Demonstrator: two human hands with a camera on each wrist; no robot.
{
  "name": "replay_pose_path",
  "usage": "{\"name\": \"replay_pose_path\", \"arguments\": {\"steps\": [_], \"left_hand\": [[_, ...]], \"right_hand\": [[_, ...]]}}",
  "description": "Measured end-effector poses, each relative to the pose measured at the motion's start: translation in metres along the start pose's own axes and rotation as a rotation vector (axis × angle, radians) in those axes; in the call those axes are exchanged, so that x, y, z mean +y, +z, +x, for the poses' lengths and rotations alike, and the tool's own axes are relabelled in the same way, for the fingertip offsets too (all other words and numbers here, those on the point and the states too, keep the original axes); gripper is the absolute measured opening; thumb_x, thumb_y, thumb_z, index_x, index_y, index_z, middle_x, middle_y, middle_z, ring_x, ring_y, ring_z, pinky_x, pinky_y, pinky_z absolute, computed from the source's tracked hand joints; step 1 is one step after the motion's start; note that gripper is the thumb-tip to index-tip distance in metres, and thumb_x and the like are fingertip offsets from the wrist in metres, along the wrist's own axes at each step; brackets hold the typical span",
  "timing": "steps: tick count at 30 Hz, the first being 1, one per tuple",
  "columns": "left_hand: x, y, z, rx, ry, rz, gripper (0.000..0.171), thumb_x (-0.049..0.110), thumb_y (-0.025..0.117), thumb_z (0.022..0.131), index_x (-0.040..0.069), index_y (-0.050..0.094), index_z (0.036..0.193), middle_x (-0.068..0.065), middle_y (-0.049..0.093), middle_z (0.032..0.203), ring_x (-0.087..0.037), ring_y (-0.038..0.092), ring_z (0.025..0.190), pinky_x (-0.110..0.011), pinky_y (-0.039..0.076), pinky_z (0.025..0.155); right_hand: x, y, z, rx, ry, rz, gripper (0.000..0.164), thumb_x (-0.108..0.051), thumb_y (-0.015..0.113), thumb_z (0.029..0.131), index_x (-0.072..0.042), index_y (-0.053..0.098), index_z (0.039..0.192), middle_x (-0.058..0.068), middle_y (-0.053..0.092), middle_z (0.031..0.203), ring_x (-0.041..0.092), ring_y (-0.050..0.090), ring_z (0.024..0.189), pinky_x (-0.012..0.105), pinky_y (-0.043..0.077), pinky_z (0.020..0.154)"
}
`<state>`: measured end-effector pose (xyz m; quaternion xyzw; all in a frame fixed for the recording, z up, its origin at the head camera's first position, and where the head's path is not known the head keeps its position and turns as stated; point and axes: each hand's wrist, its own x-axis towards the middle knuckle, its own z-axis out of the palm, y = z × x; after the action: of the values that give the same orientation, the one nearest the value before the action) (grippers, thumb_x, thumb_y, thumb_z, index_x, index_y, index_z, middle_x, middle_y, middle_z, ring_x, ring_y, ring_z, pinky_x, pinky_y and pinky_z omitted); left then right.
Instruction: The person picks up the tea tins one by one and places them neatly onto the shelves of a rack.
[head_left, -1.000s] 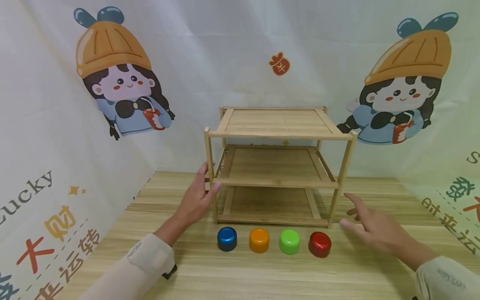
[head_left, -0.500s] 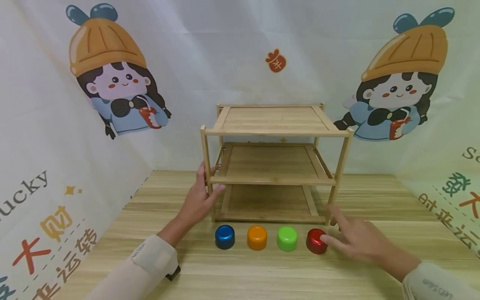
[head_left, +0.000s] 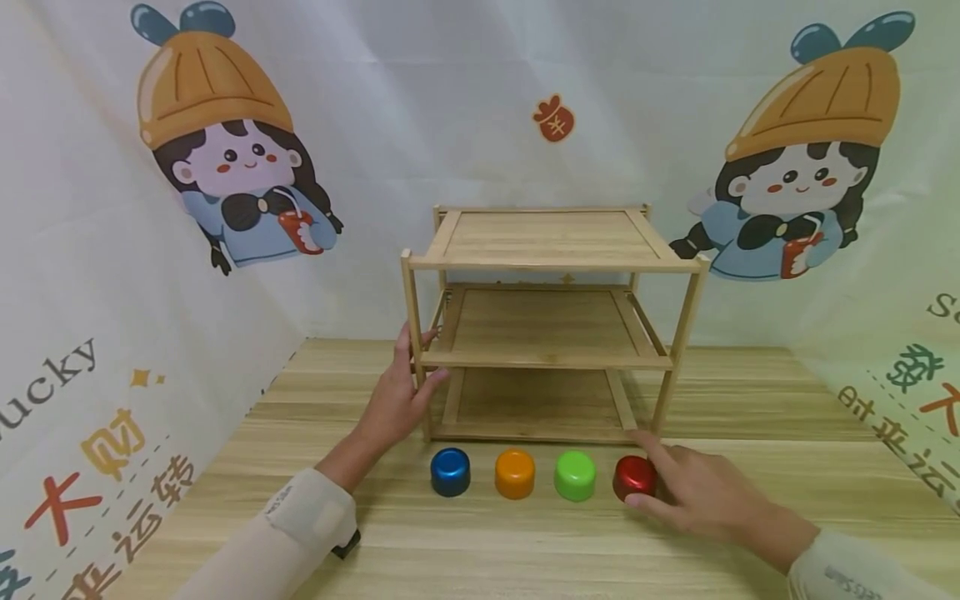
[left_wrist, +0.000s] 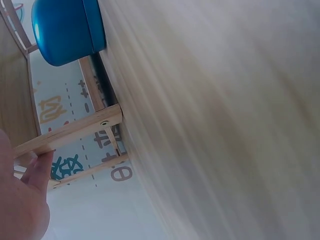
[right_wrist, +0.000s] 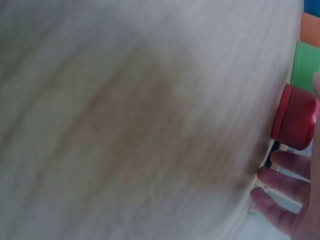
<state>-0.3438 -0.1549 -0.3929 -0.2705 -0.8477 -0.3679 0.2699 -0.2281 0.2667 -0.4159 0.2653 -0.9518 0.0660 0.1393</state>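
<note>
A three-tier wooden shelf (head_left: pixel 555 358) stands on the table. My left hand (head_left: pixel 393 396) grips its front left post, thumb in front and fingers behind; the left wrist view shows this hand (left_wrist: pixel 22 200) at the wood. In front of the shelf a row of small round lidded-looking pots runs left to right: blue (head_left: pixel 450 472), orange (head_left: pixel 515 474), green (head_left: pixel 575 476) and a red pot (head_left: pixel 633 478). My right hand (head_left: pixel 697 492) is around the red pot's right side, thumb before it and index finger behind. In the right wrist view the other fingers (right_wrist: pixel 285 185) are spread beside the red pot.
The wood-grain table (head_left: pixel 525 550) reaches back to a printed cloth backdrop (head_left: pixel 375 167) behind and at both sides. The shelf's bottom front rail (head_left: pixel 525 434) lies just behind the pots. A black strap part (head_left: pixel 347 546) shows under the left cuff.
My right hand has moved left and toward me, from beside the shelf's right post to the red pot. The left hand keeps its place on the post. The pots stay where they stood.
</note>
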Motion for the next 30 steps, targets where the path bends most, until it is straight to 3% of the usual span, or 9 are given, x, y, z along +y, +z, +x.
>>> {"name": "replay_pose_path", "arguments": {"steps": [7,15,30], "left_hand": [[-0.002,-0.0007,0.0012,-0.016,-0.007,0.006,0.092,0.019,0.068,0.1,0.019,0.001,0.163,-0.006,0.046,0.158,-0.031,0.072,0.107,-0.046,0.061,0.081],[-0.0022,-0.0011,0.0015,-0.022,0.0,-0.025,0.092,0.015,0.069,0.099,0.02,0.002,0.162,-0.008,0.046,0.157,-0.037,0.072,0.106,-0.044,0.063,0.076],[-0.003,0.0003,0.0012,-0.017,-0.004,-0.014,0.094,0.013,0.068,0.098,0.021,0.0,0.163,-0.007,0.046,0.157,-0.029,0.073,0.104,-0.04,0.063,0.076]], "right_hand": [[-0.0014,0.0077,-0.0002,0.011,-0.009,-0.024,0.074,-0.065,0.066,0.09,-0.022,0.045,0.146,-0.004,0.065,0.089,0.003,0.058,0.072,0.021,0.046,0.054],[-0.0024,0.0083,-0.0005,0.035,-0.057,-0.045,0.063,-0.06,0.066,0.093,-0.021,0.055,0.142,-0.003,0.067,0.093,0.006,0.06,0.076,0.021,0.046,0.055],[-0.0022,0.0083,-0.0009,0.063,-0.089,-0.098,0.054,-0.057,0.066,0.094,-0.019,0.061,0.133,-0.001,0.068,0.094,0.008,0.062,0.077,0.022,0.047,0.054]]}}
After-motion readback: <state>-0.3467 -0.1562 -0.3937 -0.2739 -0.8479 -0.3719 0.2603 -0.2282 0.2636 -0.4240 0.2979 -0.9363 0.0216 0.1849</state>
